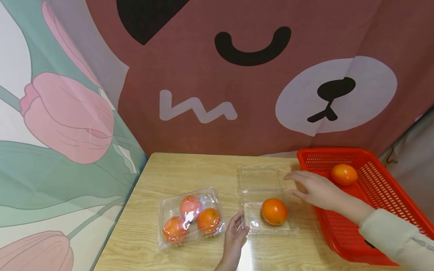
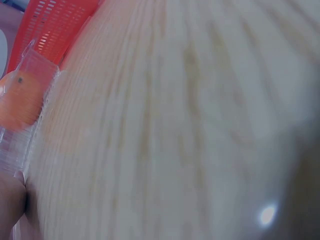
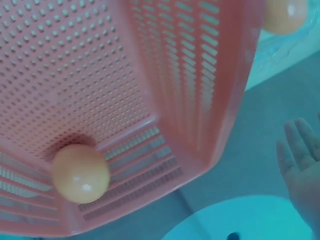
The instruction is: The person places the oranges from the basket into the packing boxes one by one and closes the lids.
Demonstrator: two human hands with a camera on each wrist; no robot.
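Note:
A clear plastic clamshell box (image 1: 252, 218) lies with its lid (image 1: 259, 178) folded back, one orange round fruit (image 1: 274, 212) inside. At its near left corner is my left hand (image 1: 233, 239), fingers along the side and thumb by the front edge. My right hand (image 1: 317, 190), fingers loosely spread and holding nothing, hangs between the box and the red basket (image 1: 339, 233); the forearm crosses over the basket. One orange fruit (image 1: 344, 174) sits at the basket's far end, also visible as a fruit (image 3: 80, 173) in the right wrist view.
Left of the open box stands a second clear box (image 1: 191, 218), with three orange fruits under its plastic. Printed fabric (image 1: 203, 75) hangs behind the wooden table (image 1: 190, 169) and down its left side. The basket's raised rim borders the table's right.

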